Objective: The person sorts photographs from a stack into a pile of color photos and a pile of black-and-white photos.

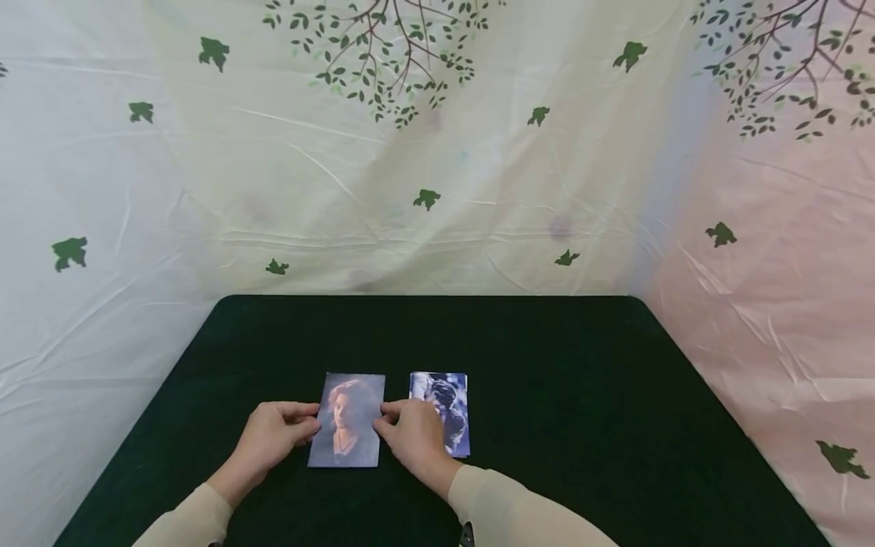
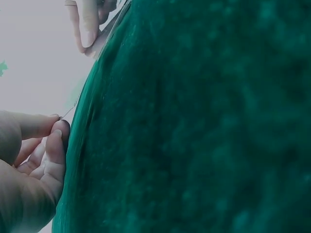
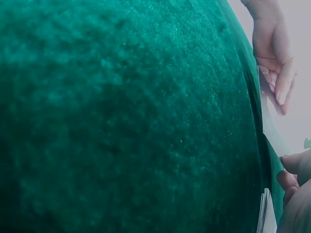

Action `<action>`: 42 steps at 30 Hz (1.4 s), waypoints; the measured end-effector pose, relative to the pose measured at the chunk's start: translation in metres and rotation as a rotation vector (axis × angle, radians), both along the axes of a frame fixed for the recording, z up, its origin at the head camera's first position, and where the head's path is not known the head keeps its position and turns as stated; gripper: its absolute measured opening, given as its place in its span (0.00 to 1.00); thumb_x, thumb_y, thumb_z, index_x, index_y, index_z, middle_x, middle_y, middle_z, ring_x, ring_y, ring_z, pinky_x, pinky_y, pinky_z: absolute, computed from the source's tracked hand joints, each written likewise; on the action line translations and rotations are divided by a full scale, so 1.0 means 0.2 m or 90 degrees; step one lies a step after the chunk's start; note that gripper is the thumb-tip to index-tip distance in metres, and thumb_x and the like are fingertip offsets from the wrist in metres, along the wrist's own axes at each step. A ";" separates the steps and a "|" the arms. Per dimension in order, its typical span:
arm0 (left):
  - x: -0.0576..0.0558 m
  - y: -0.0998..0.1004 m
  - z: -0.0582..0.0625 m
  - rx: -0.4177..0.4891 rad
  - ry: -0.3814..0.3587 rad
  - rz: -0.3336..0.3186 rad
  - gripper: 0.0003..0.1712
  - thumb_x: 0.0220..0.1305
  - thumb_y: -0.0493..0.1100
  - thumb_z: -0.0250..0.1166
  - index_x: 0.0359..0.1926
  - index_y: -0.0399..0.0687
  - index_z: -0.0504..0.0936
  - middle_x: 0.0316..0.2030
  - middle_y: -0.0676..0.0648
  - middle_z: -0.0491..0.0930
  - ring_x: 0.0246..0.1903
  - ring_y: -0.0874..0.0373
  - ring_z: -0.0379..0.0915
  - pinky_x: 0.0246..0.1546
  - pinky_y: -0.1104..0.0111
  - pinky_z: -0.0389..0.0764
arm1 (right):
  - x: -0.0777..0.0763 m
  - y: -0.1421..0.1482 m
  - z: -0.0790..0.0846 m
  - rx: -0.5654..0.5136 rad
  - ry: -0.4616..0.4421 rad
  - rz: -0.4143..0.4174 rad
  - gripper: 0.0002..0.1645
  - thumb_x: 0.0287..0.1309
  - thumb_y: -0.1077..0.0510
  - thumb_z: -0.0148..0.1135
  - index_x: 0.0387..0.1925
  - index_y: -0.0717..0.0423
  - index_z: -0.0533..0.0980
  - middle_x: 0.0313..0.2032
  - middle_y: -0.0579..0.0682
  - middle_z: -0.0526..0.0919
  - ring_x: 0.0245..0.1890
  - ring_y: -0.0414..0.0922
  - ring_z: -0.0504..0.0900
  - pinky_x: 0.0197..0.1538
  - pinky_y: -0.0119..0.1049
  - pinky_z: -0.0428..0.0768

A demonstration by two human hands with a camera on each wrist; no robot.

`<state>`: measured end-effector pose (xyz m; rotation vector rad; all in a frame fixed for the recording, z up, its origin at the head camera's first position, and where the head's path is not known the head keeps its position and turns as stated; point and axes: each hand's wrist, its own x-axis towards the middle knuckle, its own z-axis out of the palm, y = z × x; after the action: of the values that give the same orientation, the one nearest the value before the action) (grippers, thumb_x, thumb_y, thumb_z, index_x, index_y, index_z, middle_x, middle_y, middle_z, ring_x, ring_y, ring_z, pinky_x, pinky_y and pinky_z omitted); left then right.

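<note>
A blue-grey photo card (image 1: 349,422) printed with a figure in warm light is held between both hands above the dark green table. My left hand (image 1: 270,434) pinches its left edge between thumb and fingers. Its right edge is pinched by my right hand (image 1: 417,434). Under and behind the right hand lies a stack of photo cards (image 1: 456,414), a blue-and-white picture on top, partly hidden by that hand. From the right wrist, the held card (image 3: 273,128) appears tilted, its near edge low over the cloth, and the stack's layered edges (image 3: 265,213) show below.
The green cloth-covered table (image 1: 581,395) has rounded far corners. A pale fabric backdrop (image 1: 478,167) with printed leaves and branches hangs around its back and sides.
</note>
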<state>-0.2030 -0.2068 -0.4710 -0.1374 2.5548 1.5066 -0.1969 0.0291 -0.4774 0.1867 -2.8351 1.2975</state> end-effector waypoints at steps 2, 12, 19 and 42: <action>-0.01 -0.01 0.00 0.002 0.000 0.001 0.16 0.60 0.38 0.68 0.49 0.40 0.83 0.35 0.48 0.84 0.32 0.56 0.80 0.33 0.63 0.81 | -0.01 0.00 -0.01 -0.002 0.005 0.005 0.16 0.52 0.52 0.72 0.44 0.47 0.84 0.29 0.33 0.83 0.22 0.30 0.73 0.25 0.29 0.72; -0.03 -0.05 -0.01 0.026 -0.002 -0.010 0.17 0.60 0.39 0.67 0.50 0.39 0.83 0.40 0.45 0.84 0.34 0.55 0.81 0.34 0.64 0.81 | -0.03 -0.02 -0.04 0.010 0.032 0.019 0.16 0.57 0.51 0.68 0.48 0.44 0.83 0.42 0.40 0.86 0.30 0.30 0.78 0.27 0.29 0.72; -0.04 -0.06 -0.04 0.033 0.002 -0.012 0.16 0.60 0.38 0.67 0.50 0.38 0.83 0.38 0.45 0.84 0.32 0.55 0.80 0.32 0.65 0.81 | -0.04 -0.02 -0.09 0.027 0.059 0.017 0.14 0.57 0.51 0.67 0.46 0.45 0.84 0.43 0.40 0.85 0.36 0.32 0.81 0.31 0.29 0.72; -0.04 -0.05 -0.04 -0.058 0.009 -0.009 0.14 0.60 0.39 0.68 0.48 0.42 0.84 0.38 0.48 0.83 0.30 0.57 0.76 0.31 0.65 0.77 | -0.04 -0.04 -0.12 0.117 0.146 0.023 0.14 0.53 0.49 0.71 0.43 0.45 0.85 0.25 0.31 0.77 0.29 0.33 0.73 0.39 0.36 0.67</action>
<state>-0.2105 -0.2174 -0.4800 -0.1219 2.6301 1.3918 -0.2044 0.0215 -0.5022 0.3655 -2.7600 0.9490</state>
